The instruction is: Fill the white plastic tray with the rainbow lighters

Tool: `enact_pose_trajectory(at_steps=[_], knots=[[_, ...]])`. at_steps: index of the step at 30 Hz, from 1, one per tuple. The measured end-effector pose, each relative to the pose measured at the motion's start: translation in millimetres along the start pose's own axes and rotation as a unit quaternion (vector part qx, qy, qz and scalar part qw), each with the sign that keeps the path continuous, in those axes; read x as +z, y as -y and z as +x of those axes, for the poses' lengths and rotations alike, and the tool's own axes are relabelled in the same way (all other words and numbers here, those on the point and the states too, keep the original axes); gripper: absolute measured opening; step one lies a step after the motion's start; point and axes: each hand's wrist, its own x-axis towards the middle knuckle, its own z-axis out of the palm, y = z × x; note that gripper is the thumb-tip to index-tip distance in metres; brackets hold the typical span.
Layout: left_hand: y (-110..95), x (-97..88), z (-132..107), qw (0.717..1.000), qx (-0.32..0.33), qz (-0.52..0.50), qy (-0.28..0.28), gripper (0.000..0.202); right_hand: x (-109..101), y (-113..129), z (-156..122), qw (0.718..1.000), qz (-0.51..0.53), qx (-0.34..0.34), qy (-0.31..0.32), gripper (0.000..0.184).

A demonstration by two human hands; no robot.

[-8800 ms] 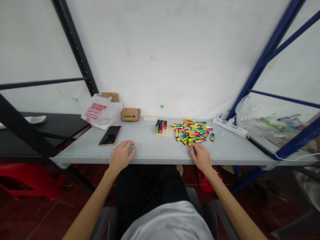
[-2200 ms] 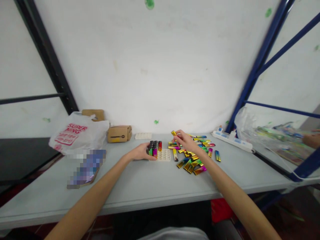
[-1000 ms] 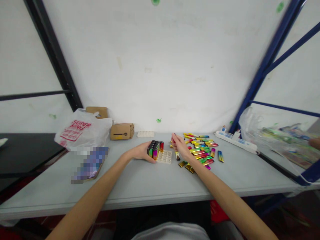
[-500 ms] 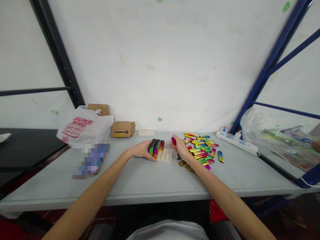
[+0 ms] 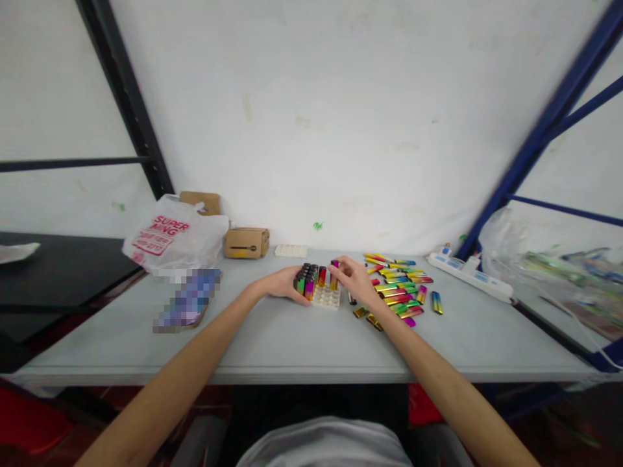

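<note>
My left hand (image 5: 286, 283) curls round the left end of a white tray (image 5: 327, 298) with round holes, bracing a block of upright lighters (image 5: 305, 280) with dark tops and shiny coloured bodies. Between the fingertips of my right hand (image 5: 351, 275) is a purple and gold lighter (image 5: 333, 277), pinched upright over the tray's back right part. A red lighter (image 5: 322, 277) stands just left of it. Bare holes show along the tray's front right. Whether the pinched lighter sits in a hole is hard to see.
Loose shiny lighters (image 5: 396, 293) lie heaped right of the tray. Behind stand a small cardboard box (image 5: 246, 242), another white tray (image 5: 291, 250) and a plastic bag (image 5: 178, 237). A power strip (image 5: 470, 276) lies at the back right, a blurred flat phone-like object (image 5: 192, 299) at left.
My right hand has moved left from beside the heap, bringing the purple lighter over the tray and upright. My left hand keeps its hold. The view has shifted slightly.
</note>
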Motion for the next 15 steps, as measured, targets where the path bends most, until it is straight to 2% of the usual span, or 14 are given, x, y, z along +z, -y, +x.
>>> enact_pose_trajectory(at_steps=[3,7,11,15], knots=[[0,0.1,0,1.000,-0.004,0.005,-0.004,0.085,2,1,-3,0.999,-0.015,0.009,0.050,0.035],[4,0.5,2,1.000,-0.009,0.013,-0.004,0.085,8,-2,-2,0.992,-0.104,0.000,0.067,0.034],[6,1.1,2,1.000,-0.012,0.014,-0.003,0.084,6,-1,5,0.968,-0.233,-0.027,0.087,0.032],[6,2.1,2,1.000,-0.002,0.007,-0.006,0.081,1,4,10,0.948,-0.294,-0.037,0.115,0.041]])
